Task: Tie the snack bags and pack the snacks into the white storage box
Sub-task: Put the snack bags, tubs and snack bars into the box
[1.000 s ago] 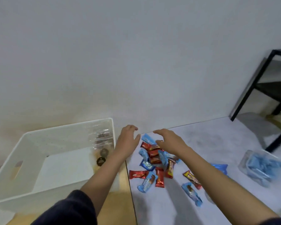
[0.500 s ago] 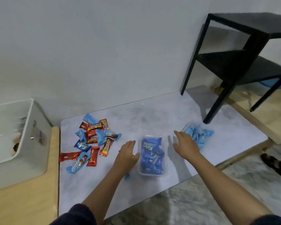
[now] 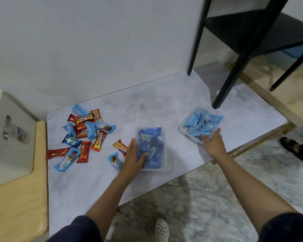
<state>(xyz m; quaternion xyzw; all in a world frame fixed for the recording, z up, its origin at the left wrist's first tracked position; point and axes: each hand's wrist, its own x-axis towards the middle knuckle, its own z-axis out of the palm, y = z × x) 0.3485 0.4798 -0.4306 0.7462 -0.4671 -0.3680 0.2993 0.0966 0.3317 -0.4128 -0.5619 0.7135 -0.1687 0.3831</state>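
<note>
Marble top (image 3: 164,105): open hands (image 3: 133,154) touch tubs (image 3: 163,151).

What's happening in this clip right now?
A person is reaching with both bare hands for two clear bags of snacks on the marble-look tabletop. The left hand rests against the bag of dark blue snacks; the right hand touches the bag of light blue snacks. Neither bag is lifted. Loose wrapped snacks lie scattered to the left, and the white storage box sits at the far left edge.
</note>
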